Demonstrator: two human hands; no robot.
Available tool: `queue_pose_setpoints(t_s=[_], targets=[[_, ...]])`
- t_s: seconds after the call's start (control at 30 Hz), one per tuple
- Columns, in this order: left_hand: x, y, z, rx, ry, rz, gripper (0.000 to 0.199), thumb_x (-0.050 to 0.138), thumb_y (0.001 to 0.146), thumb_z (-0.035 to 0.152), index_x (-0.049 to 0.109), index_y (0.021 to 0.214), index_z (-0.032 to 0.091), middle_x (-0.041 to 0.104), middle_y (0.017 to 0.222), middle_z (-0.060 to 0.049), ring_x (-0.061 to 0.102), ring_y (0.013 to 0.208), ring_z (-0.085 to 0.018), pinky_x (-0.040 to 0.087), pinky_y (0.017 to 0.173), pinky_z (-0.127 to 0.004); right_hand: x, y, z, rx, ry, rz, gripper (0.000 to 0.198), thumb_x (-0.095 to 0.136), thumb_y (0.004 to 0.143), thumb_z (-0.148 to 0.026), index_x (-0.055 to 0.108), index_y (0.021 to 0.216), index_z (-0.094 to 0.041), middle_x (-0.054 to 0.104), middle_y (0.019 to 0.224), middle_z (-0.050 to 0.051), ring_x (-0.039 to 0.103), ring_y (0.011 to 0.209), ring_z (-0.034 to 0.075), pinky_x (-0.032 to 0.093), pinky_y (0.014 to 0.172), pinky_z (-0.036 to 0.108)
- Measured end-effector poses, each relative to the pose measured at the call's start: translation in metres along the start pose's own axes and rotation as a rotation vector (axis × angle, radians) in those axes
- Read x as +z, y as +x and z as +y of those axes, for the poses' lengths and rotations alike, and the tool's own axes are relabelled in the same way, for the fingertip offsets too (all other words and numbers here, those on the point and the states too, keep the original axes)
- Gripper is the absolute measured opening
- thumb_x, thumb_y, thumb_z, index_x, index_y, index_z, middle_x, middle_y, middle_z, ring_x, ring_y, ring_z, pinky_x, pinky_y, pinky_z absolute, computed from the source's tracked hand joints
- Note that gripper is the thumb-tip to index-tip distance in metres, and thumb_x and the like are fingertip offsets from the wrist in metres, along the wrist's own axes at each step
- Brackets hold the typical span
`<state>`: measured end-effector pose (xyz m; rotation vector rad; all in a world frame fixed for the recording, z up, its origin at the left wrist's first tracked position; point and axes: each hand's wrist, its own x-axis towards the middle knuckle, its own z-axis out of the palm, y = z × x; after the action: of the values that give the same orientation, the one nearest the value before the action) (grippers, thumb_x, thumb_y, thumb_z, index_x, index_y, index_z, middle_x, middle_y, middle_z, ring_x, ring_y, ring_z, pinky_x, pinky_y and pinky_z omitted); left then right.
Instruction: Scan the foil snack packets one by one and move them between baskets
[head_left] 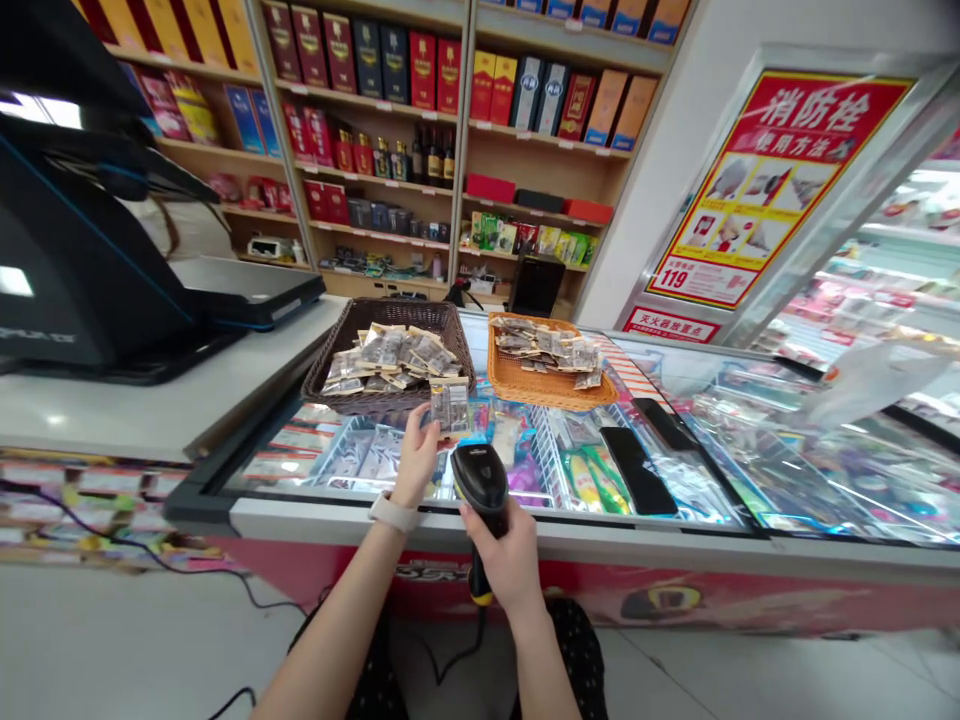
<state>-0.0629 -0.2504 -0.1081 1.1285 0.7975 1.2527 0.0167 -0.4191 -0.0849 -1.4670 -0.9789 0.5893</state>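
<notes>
My left hand (418, 455), with a pale band on the wrist, pinches a small clear-and-tan snack packet (450, 405) by its lower left side. The packet is held up in front of the dark brown wicker basket (319, 375), where a heap of similar packets (390, 355) lies. My right hand (510, 555) is wrapped round a black barcode scanner (481, 475) with yellow trim. Its head points forward at the packet, a little apart from it. An orange wicker basket (551, 385) to the right holds several more such packets (547, 345).
Both baskets stand on the glass lid of a chest freezer (570, 540). Two black phones (637, 470) lie on the lid at right. A dark checkout machine (82, 260) stands on the left counter (150, 420). The scanner's cable (457, 660) hangs down. Shelves of boxes (375, 60) line the back.
</notes>
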Motion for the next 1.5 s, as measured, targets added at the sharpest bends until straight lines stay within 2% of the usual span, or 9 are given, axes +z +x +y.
queue_pose_setpoints(t_s=[0.43, 0.8, 0.87, 0.97, 1.1, 1.2, 1.27, 1.4, 1.5], targets=[[0.002, -0.004, 0.002, 0.018, -0.018, -0.025, 0.046, 0.066, 0.087, 0.038, 0.047, 0.124, 0.019, 0.071, 0.103, -0.008, 0.069, 0.078, -0.018, 0.061, 0.076, -0.034, 0.004, 0.000, -0.003, -0.026, -0.100, 0.013, 0.033, 0.073, 0.081, -0.047, 0.076, 0.091, -0.015, 0.081, 0.081, 0.008, 0.071, 0.068, 0.024, 0.052, 0.064, 0.029], [0.001, -0.008, 0.006, 0.019, -0.020, 0.000, 0.046, 0.066, 0.085, 0.039, 0.050, 0.123, 0.019, 0.071, 0.100, -0.007, 0.069, 0.072, -0.016, 0.061, 0.071, -0.032, 0.003, -0.001, -0.004, -0.013, -0.070, 0.023, 0.035, 0.073, 0.082, -0.046, 0.077, 0.094, -0.014, 0.080, 0.080, 0.008, 0.072, 0.071, 0.025, 0.055, 0.067, 0.030], [-0.003, -0.009, 0.017, 0.050, -0.008, 0.011, 0.046, 0.066, 0.085, 0.040, 0.051, 0.123, 0.019, 0.072, 0.099, -0.007, 0.069, 0.072, -0.016, 0.061, 0.069, -0.032, 0.004, 0.000, -0.003, -0.015, -0.039, 0.036, 0.035, 0.073, 0.082, -0.046, 0.077, 0.096, -0.014, 0.080, 0.081, 0.008, 0.073, 0.075, 0.026, 0.055, 0.070, 0.031], [-0.017, 0.001, 0.046, 0.162, 0.037, 0.043, 0.049, 0.066, 0.085, 0.042, 0.052, 0.126, 0.019, 0.072, 0.097, -0.006, 0.069, 0.073, -0.017, 0.061, 0.068, -0.031, 0.007, 0.004, -0.003, -0.031, 0.008, 0.038, 0.036, 0.073, 0.082, -0.045, 0.077, 0.099, -0.013, 0.080, 0.084, 0.009, 0.072, 0.080, 0.027, 0.055, 0.071, 0.031], [-0.047, 0.043, 0.098, 0.321, 0.131, 0.125, 0.051, 0.063, 0.085, 0.040, 0.052, 0.130, 0.019, 0.071, 0.099, -0.006, 0.069, 0.074, -0.017, 0.060, 0.071, -0.032, 0.016, 0.009, -0.010, -0.037, 0.062, -0.021, 0.035, 0.071, 0.083, -0.046, 0.076, 0.098, -0.015, 0.078, 0.081, 0.007, 0.069, 0.075, 0.025, 0.051, 0.066, 0.028], [-0.069, 0.086, 0.125, 0.294, 0.279, 0.223, 0.051, 0.057, 0.086, 0.034, 0.050, 0.133, 0.017, 0.071, 0.098, -0.007, 0.070, 0.073, -0.018, 0.059, 0.076, -0.034, 0.026, 0.008, -0.015, -0.058, 0.094, -0.073, 0.032, 0.071, 0.083, -0.045, 0.076, 0.093, -0.016, 0.075, 0.078, 0.006, 0.067, 0.072, 0.023, 0.049, 0.065, 0.028], [-0.082, 0.111, 0.134, 0.228, 0.509, 0.300, 0.049, 0.055, 0.087, 0.031, 0.052, 0.133, 0.015, 0.072, 0.096, -0.009, 0.071, 0.077, -0.022, 0.058, 0.081, -0.038, 0.031, 0.007, -0.015, -0.079, 0.103, -0.094, 0.031, 0.071, 0.082, -0.044, 0.076, 0.093, -0.016, 0.075, 0.078, 0.006, 0.066, 0.073, 0.023, 0.049, 0.066, 0.028], [-0.098, 0.134, 0.131, 0.140, 1.087, 0.388, 0.043, 0.053, 0.089, 0.035, 0.060, 0.126, 0.013, 0.071, 0.106, -0.018, 0.067, 0.106, -0.035, 0.051, 0.096, -0.048, 0.036, 0.004, -0.009, -0.091, 0.078, -0.081, 0.032, 0.073, 0.081, -0.045, 0.077, 0.091, -0.015, 0.075, 0.077, 0.006, 0.063, 0.069, 0.023, 0.048, 0.066, 0.029], [-0.100, 0.134, 0.122, 0.167, 1.316, 0.389, 0.045, 0.050, 0.091, 0.035, 0.062, 0.127, 0.012, 0.065, 0.120, -0.024, 0.061, 0.115, -0.041, 0.047, 0.098, -0.054, 0.035, 0.003, -0.005, -0.103, 0.079, -0.055, 0.029, 0.074, 0.080, -0.042, 0.077, 0.090, -0.016, 0.075, 0.077, 0.006, 0.064, 0.069, 0.023, 0.047, 0.065, 0.028]])
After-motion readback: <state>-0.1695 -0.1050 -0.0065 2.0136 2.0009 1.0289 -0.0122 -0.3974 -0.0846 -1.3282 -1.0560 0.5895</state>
